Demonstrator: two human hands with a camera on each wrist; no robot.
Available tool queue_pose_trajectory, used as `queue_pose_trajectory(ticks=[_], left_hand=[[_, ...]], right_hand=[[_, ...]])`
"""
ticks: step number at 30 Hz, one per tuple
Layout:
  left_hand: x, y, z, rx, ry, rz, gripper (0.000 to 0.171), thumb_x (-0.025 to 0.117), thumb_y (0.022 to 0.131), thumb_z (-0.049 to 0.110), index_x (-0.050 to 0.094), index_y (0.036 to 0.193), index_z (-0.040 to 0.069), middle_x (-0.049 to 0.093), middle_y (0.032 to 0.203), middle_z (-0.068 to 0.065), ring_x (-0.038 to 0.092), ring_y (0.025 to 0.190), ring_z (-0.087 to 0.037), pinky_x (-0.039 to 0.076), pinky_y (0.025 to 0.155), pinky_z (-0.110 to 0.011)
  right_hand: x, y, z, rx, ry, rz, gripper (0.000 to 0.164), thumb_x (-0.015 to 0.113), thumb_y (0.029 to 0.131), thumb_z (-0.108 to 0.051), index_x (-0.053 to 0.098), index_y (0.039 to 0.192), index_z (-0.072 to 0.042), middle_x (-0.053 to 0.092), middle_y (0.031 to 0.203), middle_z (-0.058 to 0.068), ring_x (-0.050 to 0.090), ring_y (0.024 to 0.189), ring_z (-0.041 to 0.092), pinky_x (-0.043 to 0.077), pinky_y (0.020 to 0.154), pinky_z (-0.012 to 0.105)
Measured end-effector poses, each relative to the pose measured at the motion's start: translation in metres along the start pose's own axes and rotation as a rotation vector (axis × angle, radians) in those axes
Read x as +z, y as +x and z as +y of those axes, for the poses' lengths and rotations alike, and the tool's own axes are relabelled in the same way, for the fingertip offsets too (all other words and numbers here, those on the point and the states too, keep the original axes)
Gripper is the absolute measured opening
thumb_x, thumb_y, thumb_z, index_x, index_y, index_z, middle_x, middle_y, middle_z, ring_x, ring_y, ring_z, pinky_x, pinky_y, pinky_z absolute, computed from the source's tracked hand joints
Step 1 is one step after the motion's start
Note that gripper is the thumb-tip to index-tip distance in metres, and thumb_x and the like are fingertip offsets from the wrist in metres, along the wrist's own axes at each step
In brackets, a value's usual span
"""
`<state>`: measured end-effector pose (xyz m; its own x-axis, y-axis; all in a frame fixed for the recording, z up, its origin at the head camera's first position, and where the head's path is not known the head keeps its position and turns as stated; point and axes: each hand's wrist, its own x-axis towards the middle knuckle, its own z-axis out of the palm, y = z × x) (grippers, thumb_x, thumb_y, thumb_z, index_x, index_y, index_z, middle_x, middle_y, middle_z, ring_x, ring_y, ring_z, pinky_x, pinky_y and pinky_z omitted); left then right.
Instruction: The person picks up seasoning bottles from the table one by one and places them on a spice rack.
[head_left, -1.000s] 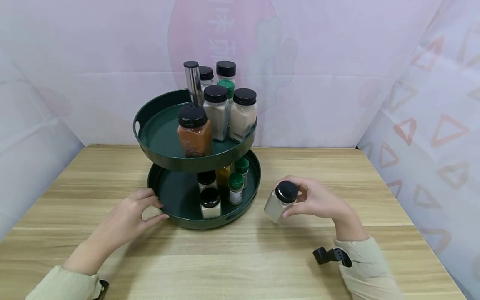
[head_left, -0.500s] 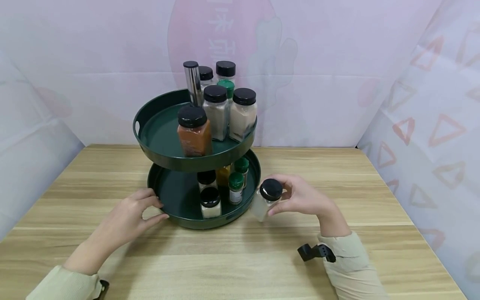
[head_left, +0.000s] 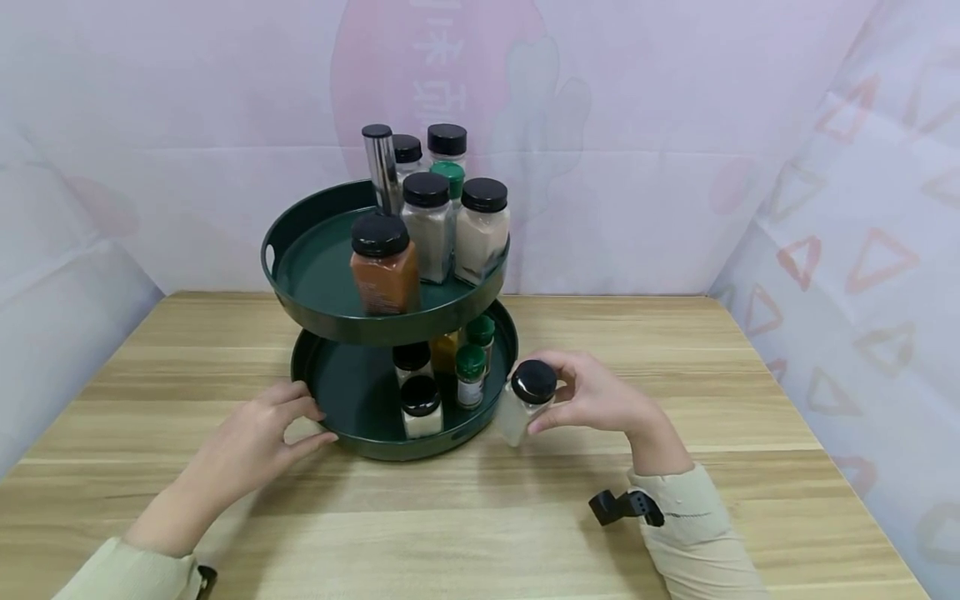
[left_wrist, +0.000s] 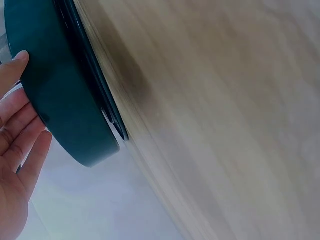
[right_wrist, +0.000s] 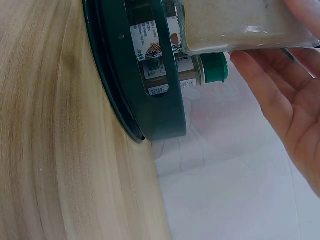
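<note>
My right hand grips a square spice jar with a black lid, tilted, just off the right rim of the lower tray. The right wrist view shows pale powder in this jar, close above the tray's slotted wall. At the tray's left side, my left hand touches the outer wall with thumb and fingertips, fingers fairly straight; the left wrist view shows this hand against the green wall. On the lower tray stand small green-capped bottles and black-lidded jars.
The upper tray overhangs the lower one. It bears an orange-filled jar, pale-powder jars, a silver cylinder and a green-capped bottle. Wooden tabletop surrounds the stand; a pale printed backdrop rises behind it.
My right hand has carried the jar leftward from over the table to beside the lower tray's rim. My left hand keeps its place on the tray.
</note>
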<state>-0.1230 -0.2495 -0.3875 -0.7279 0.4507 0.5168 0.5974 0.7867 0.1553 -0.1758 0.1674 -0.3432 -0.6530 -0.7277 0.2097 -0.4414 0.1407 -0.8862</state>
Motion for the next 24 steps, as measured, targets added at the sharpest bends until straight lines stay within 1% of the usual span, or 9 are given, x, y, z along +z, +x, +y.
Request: queue_pose_trajectory(ticks=[7,12,17,20,24], left_hand=[[0.001,0.002,0.007,0.005,0.002,-0.027,0.024,0.091,0.066,0.022,0.070,0.077,0.019,0.059,0.080,0.010,0.060,0.071,-0.008,0.054,0.061,-0.022],[0.003,0.004,0.012,0.031,0.008,-0.008,0.025,0.091,0.065,0.020,0.068,0.076,0.018,0.058,0.079,0.008,0.058,0.071,-0.007,0.053,0.060,-0.021],[0.005,0.004,0.013,0.058,0.000,0.004,0.025,0.090,0.065,0.021,0.067,0.074,0.019,0.059,0.078,0.008,0.052,0.071,-0.006,0.049,0.059,-0.018],[0.004,0.004,0.012,0.062,-0.025,-0.005,0.024,0.090,0.067,0.020,0.068,0.076,0.021,0.059,0.080,0.010,0.051,0.074,-0.005,0.048,0.061,-0.017],[-0.001,0.004,0.008,0.052,-0.078,-0.041,0.021,0.089,0.070,0.017,0.072,0.082,0.021,0.060,0.085,0.013,0.057,0.077,-0.005,0.053,0.066,-0.020]], right_hand=[[0.000,0.000,0.001,-0.005,0.016,-0.012,0.058,0.086,0.071,0.001,0.061,0.124,0.000,0.066,0.116,0.015,0.062,0.106,0.014,0.060,0.087,0.037],[0.000,0.000,0.002,0.001,0.001,-0.012,0.059,0.085,0.073,0.001,0.059,0.126,0.003,0.066,0.118,0.018,0.062,0.107,0.014,0.060,0.089,0.036],[0.001,0.001,0.002,0.008,-0.001,-0.012,0.059,0.085,0.073,0.000,0.059,0.126,0.004,0.065,0.118,0.018,0.062,0.108,0.014,0.060,0.089,0.036],[0.001,0.001,0.002,0.009,0.010,-0.012,0.060,0.085,0.073,0.000,0.059,0.126,0.005,0.065,0.118,0.019,0.062,0.107,0.014,0.060,0.088,0.036],[0.002,0.001,0.003,0.007,0.019,-0.015,0.060,0.085,0.073,0.000,0.059,0.126,0.004,0.065,0.118,0.019,0.062,0.107,0.013,0.060,0.088,0.035]])
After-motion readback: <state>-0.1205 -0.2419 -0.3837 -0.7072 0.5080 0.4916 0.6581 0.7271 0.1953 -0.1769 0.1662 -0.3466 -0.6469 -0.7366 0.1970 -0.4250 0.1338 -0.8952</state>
